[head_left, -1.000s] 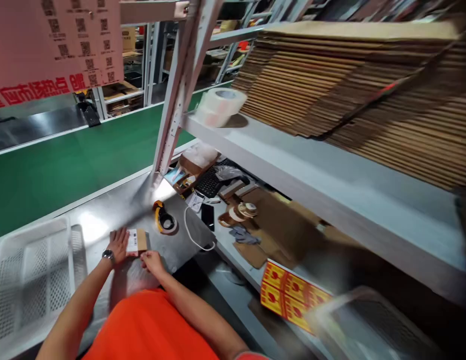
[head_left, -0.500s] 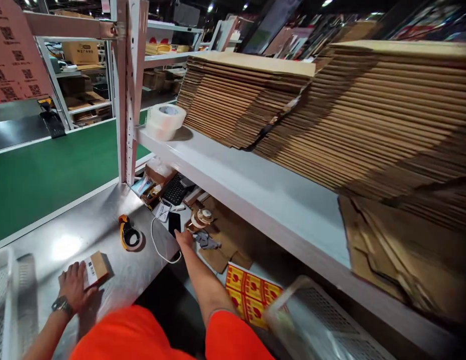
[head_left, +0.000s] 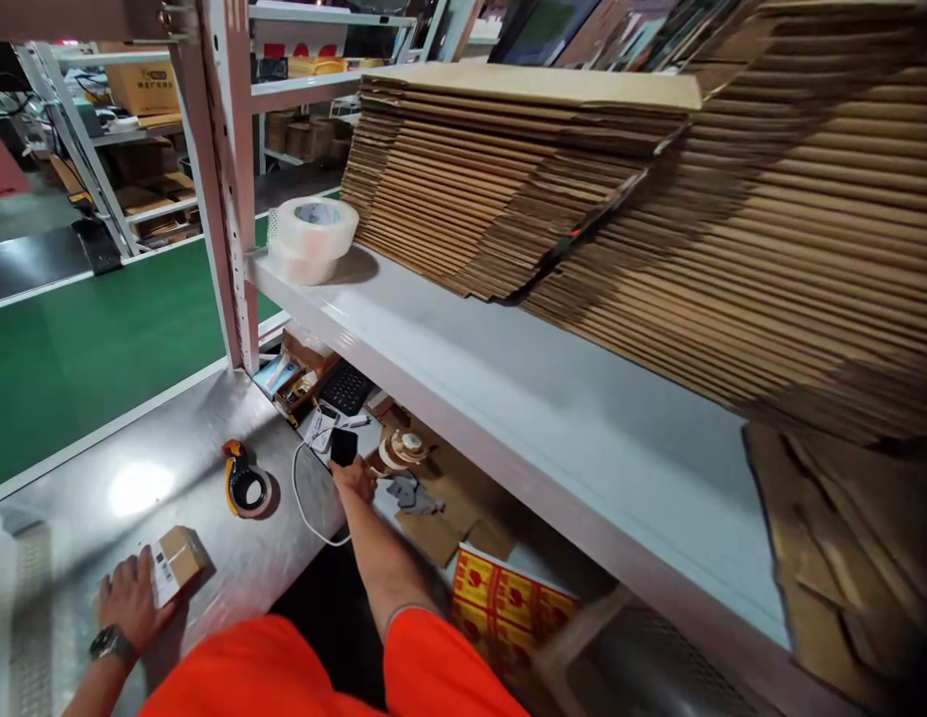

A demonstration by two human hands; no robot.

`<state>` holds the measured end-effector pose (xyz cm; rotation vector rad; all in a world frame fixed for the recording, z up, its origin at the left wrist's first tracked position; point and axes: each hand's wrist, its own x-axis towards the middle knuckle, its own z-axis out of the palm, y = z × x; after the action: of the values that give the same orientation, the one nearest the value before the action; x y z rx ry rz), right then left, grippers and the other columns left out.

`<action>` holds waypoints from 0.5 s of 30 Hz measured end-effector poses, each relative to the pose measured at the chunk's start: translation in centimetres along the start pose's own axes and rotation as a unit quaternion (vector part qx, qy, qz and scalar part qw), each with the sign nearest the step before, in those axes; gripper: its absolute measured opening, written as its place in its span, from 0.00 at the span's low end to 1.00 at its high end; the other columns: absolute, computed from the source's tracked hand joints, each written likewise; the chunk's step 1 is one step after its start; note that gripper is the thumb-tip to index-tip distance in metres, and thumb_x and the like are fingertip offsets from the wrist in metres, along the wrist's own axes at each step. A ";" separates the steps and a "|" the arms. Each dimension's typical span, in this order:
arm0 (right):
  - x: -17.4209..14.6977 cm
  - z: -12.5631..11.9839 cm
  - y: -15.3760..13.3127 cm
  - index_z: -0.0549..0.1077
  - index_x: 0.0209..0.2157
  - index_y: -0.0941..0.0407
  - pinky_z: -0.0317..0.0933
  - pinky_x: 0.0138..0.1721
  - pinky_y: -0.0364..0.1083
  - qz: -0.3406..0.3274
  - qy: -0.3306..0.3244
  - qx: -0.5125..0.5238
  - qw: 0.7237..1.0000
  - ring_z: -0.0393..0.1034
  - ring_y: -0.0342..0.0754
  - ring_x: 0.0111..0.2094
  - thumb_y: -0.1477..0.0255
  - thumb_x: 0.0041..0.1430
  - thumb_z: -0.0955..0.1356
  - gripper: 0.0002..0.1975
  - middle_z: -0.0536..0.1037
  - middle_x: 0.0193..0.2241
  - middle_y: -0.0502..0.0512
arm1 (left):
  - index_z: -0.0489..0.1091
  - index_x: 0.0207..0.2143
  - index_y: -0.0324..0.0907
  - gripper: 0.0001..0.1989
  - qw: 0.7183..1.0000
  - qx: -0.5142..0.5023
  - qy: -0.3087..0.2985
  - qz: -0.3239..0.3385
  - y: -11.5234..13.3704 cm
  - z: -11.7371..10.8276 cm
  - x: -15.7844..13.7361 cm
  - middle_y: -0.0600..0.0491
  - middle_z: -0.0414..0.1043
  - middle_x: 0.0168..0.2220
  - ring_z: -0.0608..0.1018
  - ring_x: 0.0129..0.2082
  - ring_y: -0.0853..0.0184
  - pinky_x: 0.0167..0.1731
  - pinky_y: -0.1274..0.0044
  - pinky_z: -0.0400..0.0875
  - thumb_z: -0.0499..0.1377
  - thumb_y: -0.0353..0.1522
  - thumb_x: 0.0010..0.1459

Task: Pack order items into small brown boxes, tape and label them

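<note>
My left hand (head_left: pixel 126 600) lies with its fingers stretched out over the metal table, against the labelled side of a small cardboard box (head_left: pixel 182 558). Under the shelf, my right hand (head_left: pixel 353 481) grips the near end of a dark-screened phone (head_left: pixel 345 447); some of its fingers are hidden. A white cable (head_left: pixel 300 501) loops down by the phone. Just right of that hand are a roll of tape (head_left: pixel 401 450) and a crumpled grey cloth (head_left: pixel 414 493). Between my hands, an orange-and-black tape dispenser (head_left: pixel 246 485) rests on the table.
Flattened cartons (head_left: pixel 508 189) are stacked on the white shelf (head_left: pixel 523 388), with clear tape rolls (head_left: pixel 312 239) at its left end. A green conveyor belt (head_left: pixel 97 349) runs behind the table. Below are a keyboard (head_left: pixel 347 389), red-and-yellow printed sheets (head_left: pixel 508 602) and a plastic basket (head_left: pixel 657 657).
My view has shifted slightly toward the shelf. The phone's near end is now in my right hand's grip, and the phone looks more tilted. My left hand stays by the box.
</note>
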<state>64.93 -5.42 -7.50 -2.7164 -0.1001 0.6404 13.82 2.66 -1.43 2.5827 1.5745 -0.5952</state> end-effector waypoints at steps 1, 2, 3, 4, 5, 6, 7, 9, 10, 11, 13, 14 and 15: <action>-0.1 0.0 0.0 0.76 0.68 0.57 0.70 0.62 0.59 0.009 -0.002 0.005 1.000 0.77 0.70 0.68 0.53 0.65 0.79 0.37 0.82 0.64 0.79 | 0.73 0.76 0.42 0.42 1.000 0.008 -0.004 0.000 0.0 0.0 0.0 0.35 0.81 0.70 0.80 0.68 0.37 0.69 0.50 0.68 0.57 0.52 0.67; -0.1 0.0 0.0 0.76 0.68 0.57 0.71 0.61 0.59 0.018 -0.004 0.011 1.000 0.77 0.71 0.68 0.54 0.65 0.80 0.37 0.81 0.65 0.79 | 0.73 0.76 0.41 0.42 1.000 0.013 -0.007 0.001 0.0 -0.1 0.0 0.34 0.80 0.70 0.80 0.69 0.36 0.69 0.50 0.68 0.56 0.52 0.66; -0.3 0.0 -0.1 0.76 0.69 0.56 0.71 0.61 0.59 0.024 -0.005 0.018 1.000 0.77 0.71 0.68 0.54 0.64 0.80 0.37 0.81 0.66 0.79 | 0.73 0.76 0.41 0.43 1.000 0.015 -0.010 0.002 0.0 -0.1 -0.1 0.34 0.80 0.71 0.80 0.69 0.36 0.69 0.50 0.68 0.56 0.52 0.66; -0.4 -0.1 -0.1 0.76 0.69 0.56 0.71 0.61 0.59 0.027 -0.004 0.025 0.999 0.76 0.71 0.69 0.55 0.63 0.81 0.38 0.80 0.67 0.79 | 0.73 0.76 0.40 0.43 1.000 0.013 -0.012 0.004 0.0 -0.2 -0.1 0.33 0.79 0.71 0.79 0.69 0.35 0.69 0.50 0.68 0.55 0.52 0.66; -0.5 -0.3 0.0 0.76 0.69 0.56 0.71 0.62 0.60 0.029 -0.003 0.034 0.999 0.76 0.71 0.70 0.55 0.62 0.81 0.38 0.79 0.68 0.79 | 0.73 0.76 0.40 0.42 1.000 0.007 -0.014 0.005 0.0 -0.4 -0.3 0.33 0.79 0.71 0.78 0.70 0.34 0.70 0.49 0.67 0.55 0.52 0.67; -0.6 -0.6 0.0 0.77 0.69 0.57 0.71 0.64 0.60 0.026 -0.002 0.045 0.999 0.75 0.71 0.71 0.55 0.62 0.81 0.39 0.79 0.69 0.80 | 0.73 0.76 0.39 0.42 1.000 0.001 -0.014 0.004 0.1 -0.5 -0.4 0.32 0.77 0.72 0.77 0.71 0.33 0.71 0.47 0.66 0.54 0.51 0.67; -0.7 -0.9 0.2 0.77 0.68 0.59 0.70 0.66 0.60 0.020 -0.002 0.058 0.998 0.74 0.72 0.72 0.55 0.62 0.81 0.39 0.79 0.69 0.82 | 0.72 0.76 0.37 0.42 1.000 -0.004 -0.015 0.002 0.2 -0.7 -0.5 0.30 0.75 0.74 0.75 0.73 0.32 0.72 0.45 0.64 0.55 0.50 0.68; -1.1 -1.9 0.7 0.77 0.68 0.64 0.70 0.68 0.60 0.000 0.000 0.090 0.996 0.72 0.73 0.74 0.56 0.64 0.79 0.38 0.79 0.69 0.85 | 0.68 0.78 0.35 0.43 1.000 -0.002 -0.020 -0.013 0.5 -0.9 -0.8 0.27 0.71 0.77 0.69 0.77 0.29 0.74 0.43 0.60 0.56 0.49 0.68; -1.4 -2.5 1.1 0.76 0.68 0.65 0.70 0.69 0.59 -0.014 0.001 0.109 0.994 0.71 0.73 0.75 0.58 0.65 0.78 0.37 0.79 0.69 0.86 | 0.66 0.80 0.35 0.44 0.999 0.002 -0.025 -0.021 0.6 -0.9 -0.8 0.27 0.69 0.79 0.67 0.79 0.29 0.74 0.43 0.59 0.56 0.49 0.69; -1.9 -3.0 1.5 0.76 0.68 0.65 0.70 0.69 0.59 -0.031 0.002 0.130 0.991 0.71 0.71 0.75 0.59 0.67 0.76 0.36 0.79 0.69 0.85 | 0.64 0.81 0.35 0.45 0.999 0.006 -0.030 -0.027 0.7 -0.9 -0.9 0.28 0.68 0.79 0.67 0.79 0.29 0.74 0.43 0.59 0.56 0.50 0.69; -3.7 -3.7 2.7 0.75 0.69 0.63 0.71 0.69 0.57 -0.071 -0.002 0.174 0.982 0.76 0.67 0.71 0.62 0.70 0.73 0.32 0.82 0.67 0.79 | 0.60 0.82 0.31 0.48 0.999 0.001 -0.039 -0.030 1.0 -0.7 -0.8 0.26 0.68 0.78 0.70 0.76 0.30 0.71 0.44 0.63 0.54 0.51 0.69; -5.1 -3.7 3.3 0.76 0.69 0.61 0.72 0.69 0.56 -0.095 -0.012 0.197 0.976 0.79 0.64 0.68 0.62 0.70 0.72 0.30 0.84 0.66 0.75 | 0.58 0.82 0.28 0.49 0.999 -0.007 -0.041 -0.030 1.1 -0.5 -0.7 0.24 0.70 0.76 0.73 0.74 0.30 0.69 0.45 0.66 0.53 0.51 0.70; -6.8 -3.5 3.9 0.77 0.67 0.58 0.73 0.68 0.55 -0.121 -0.032 0.221 0.967 0.81 0.61 0.65 0.63 0.71 0.71 0.27 0.86 0.63 0.71 | 0.57 0.82 0.26 0.51 0.998 -0.017 -0.045 -0.034 1.2 -0.2 -0.6 0.22 0.71 0.74 0.75 0.72 0.31 0.67 0.46 0.68 0.52 0.52 0.70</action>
<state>60.39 -11.16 -3.11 -2.2108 -0.2676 0.5957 14.74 1.64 -1.18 2.4496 1.6351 -0.6743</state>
